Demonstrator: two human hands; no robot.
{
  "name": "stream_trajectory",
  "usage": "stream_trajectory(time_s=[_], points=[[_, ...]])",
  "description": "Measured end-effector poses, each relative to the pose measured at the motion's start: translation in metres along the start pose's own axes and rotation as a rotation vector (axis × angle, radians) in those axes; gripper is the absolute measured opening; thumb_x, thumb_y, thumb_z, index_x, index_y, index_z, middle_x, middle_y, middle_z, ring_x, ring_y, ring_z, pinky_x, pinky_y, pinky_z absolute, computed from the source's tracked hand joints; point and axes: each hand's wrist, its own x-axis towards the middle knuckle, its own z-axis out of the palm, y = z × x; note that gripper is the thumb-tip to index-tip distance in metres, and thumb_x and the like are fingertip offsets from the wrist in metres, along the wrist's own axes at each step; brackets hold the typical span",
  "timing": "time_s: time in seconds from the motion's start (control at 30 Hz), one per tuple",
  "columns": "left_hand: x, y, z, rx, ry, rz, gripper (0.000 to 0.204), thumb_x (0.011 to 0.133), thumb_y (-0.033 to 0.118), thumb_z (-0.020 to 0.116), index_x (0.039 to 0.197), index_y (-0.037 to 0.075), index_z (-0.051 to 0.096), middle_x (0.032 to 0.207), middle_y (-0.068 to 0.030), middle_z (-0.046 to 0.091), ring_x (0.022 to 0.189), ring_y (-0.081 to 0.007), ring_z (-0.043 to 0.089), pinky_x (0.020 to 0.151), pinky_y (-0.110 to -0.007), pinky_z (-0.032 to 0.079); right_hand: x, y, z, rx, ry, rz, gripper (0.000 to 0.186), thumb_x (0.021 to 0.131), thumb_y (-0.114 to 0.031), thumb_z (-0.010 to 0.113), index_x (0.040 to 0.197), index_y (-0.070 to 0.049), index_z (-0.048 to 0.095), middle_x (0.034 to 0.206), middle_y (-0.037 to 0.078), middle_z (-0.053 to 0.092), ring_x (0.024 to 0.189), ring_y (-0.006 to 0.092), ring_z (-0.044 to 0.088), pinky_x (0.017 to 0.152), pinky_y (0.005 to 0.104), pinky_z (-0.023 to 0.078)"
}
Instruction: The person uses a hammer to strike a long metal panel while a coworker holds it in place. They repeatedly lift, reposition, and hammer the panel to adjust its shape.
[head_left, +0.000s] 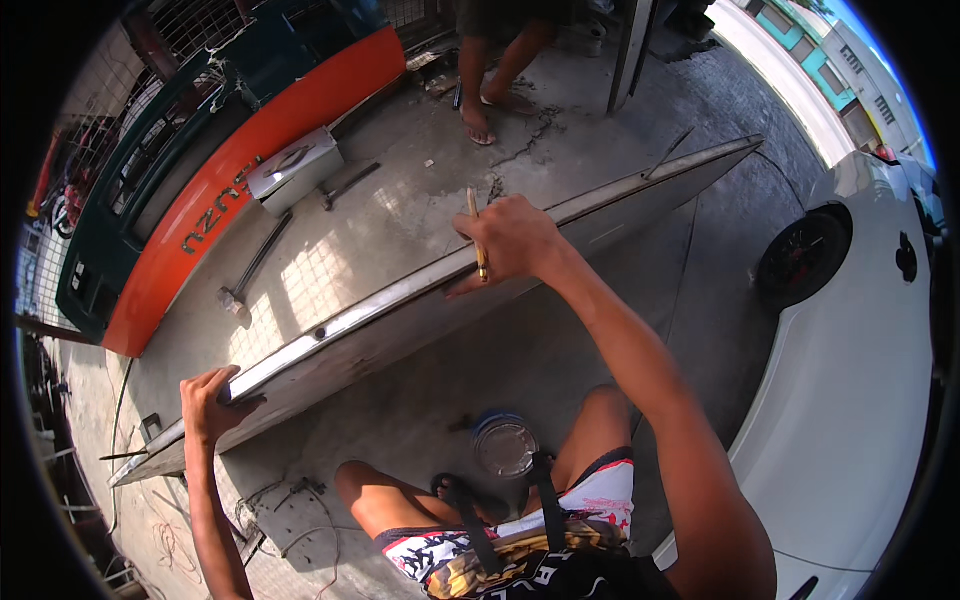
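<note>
A long, flat grey metal panel stands on its edge in front of me, running slantwise from lower left to upper right. My left hand grips its top edge near the left end, thumb on the near side and fingers over the far side. Farther right, my right hand rests on the same edge. Between its fingers is a slim tan, pen-like tool with a brass-coloured end; its exact kind is unclear.
Beyond the panel lie a long-handled hammer, a grey metal box and an orange-and-green vehicle panel. A round tin sits between my legs. A white car is at right; another person's feet show at the top.
</note>
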Motion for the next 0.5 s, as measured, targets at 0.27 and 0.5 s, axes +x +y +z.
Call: stream_trajectory(time_s=[0.27,0.5], points=[[0.005,0.008,0.070,0.380,0.524,-0.215,0.049,0.092,0.051,0.073,0.100,0.003,0.069,0.087,-0.0171,0.070,0.083,-0.0373,0.068,0.075,-0.045,0.050,0.009,0.012,0.022,-0.137,0.286,-0.030,0.090,0.056,-0.091,0.077,0.069,-0.005,0.056,0.053,0.009,0.058,0.059,0.0323,0.070,0.059,0.0436,0.058],[0.016,-0.002,0.095,0.482,0.668,-0.217,0.069,0.085,0.080,0.066,0.079,0.011,0.074,0.060,-0.0052,0.064,0.057,-0.0236,0.067,0.053,-0.034,0.046,0.007,0.010,0.044,0.043,0.310,-0.139,0.083,0.068,-0.076,0.084,0.093,0.003,0.072,0.073,0.017,0.072,0.067,0.0296,0.073,0.064,0.0424,0.058]])
